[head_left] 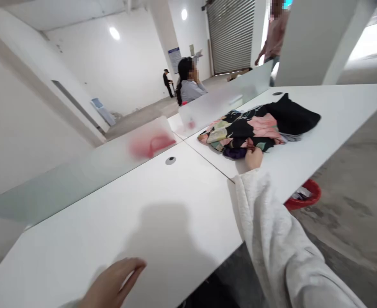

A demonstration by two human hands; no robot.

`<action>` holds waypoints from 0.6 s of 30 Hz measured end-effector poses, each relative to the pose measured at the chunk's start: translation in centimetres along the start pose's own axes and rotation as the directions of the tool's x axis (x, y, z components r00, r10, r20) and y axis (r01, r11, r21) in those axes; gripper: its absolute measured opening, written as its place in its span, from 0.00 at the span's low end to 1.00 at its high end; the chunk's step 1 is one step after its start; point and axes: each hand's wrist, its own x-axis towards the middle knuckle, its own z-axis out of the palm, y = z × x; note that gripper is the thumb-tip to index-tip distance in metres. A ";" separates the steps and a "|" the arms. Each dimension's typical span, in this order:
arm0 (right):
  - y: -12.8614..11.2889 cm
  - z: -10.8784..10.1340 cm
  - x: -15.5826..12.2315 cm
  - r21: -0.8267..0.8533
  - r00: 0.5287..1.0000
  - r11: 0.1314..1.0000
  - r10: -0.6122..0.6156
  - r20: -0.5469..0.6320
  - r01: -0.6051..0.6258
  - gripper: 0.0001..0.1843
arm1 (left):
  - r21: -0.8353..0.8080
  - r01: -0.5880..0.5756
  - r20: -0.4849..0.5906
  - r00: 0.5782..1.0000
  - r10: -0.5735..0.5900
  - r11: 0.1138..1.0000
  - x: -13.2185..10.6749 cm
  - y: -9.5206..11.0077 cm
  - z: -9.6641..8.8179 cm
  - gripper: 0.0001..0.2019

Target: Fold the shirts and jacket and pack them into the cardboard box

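My right hand (253, 158) reaches out in a pale fleece sleeve (265, 214) and pinches the near edge of a black floral garment (240, 130) with pink and cream flowers. That garment lies crumpled in a pile of clothes on the white table (137, 188). A black cloth (297, 114) covers the pile's right end, and a dark purple cloth (235, 153) shows under the front edge. At the lower left, my left hand (113, 282) hovers above the table with nothing in it, its thumb a little apart from the curved fingers.
A frosted divider (89, 171) runs along the table's back edge, with a blurred red shape behind it. A red basket (313, 194) with cloth inside stands on the floor at the right. Beyond the divider sits a person (188, 85); two others stand farther off.
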 end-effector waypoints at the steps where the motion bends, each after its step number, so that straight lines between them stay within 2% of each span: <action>1: 0.1 0.3 0.2 0.000 0.999 1.000 0.021 -0.038 -0.021 0.17 | -0.031 -0.095 0.038 0.995 0.097 0.995 3.6 1.5 0.8 0.12; 3: 0.2 1.1 0.3 0.001 0.993 0.999 0.042 -0.107 -0.042 0.18 | -0.097 -0.263 0.090 0.958 0.271 0.960 10.3 5.2 2.6 0.13; 5: 0.0 1.8 0.4 0.008 0.989 0.999 0.039 -0.143 -0.038 0.21 | -0.149 -0.362 0.086 0.922 0.376 0.920 15.6 9.0 3.9 0.14; 8: -0.3 1.9 0.2 0.078 0.991 0.997 0.011 -0.134 -0.001 0.27 | -0.277 -0.443 0.014 0.885 0.465 0.853 20.5 13.3 4.1 0.13; 10: -0.2 1.6 0.2 0.131 0.993 0.991 -0.007 -0.121 0.023 0.27 | -0.367 -0.446 -0.034 0.883 0.468 0.816 22.0 14.7 3.4 0.12; 12: -0.1 1.5 0.2 0.160 0.992 0.986 -0.029 -0.119 0.047 0.27 | -0.449 -0.415 -0.065 0.898 0.434 0.791 22.7 14.9 2.7 0.12; 15: 0.2 1.6 0.4 0.195 0.988 0.974 -0.090 -0.124 0.114 0.28 | -0.526 -0.362 -0.092 0.924 0.372 0.770 22.8 13.8 2.3 0.11; 18: 0.1 1.8 0.3 0.204 0.981 0.969 -0.106 -0.163 0.139 0.23 | -0.548 -0.331 -0.097 0.937 0.335 0.768 22.6 12.0 2.1 0.10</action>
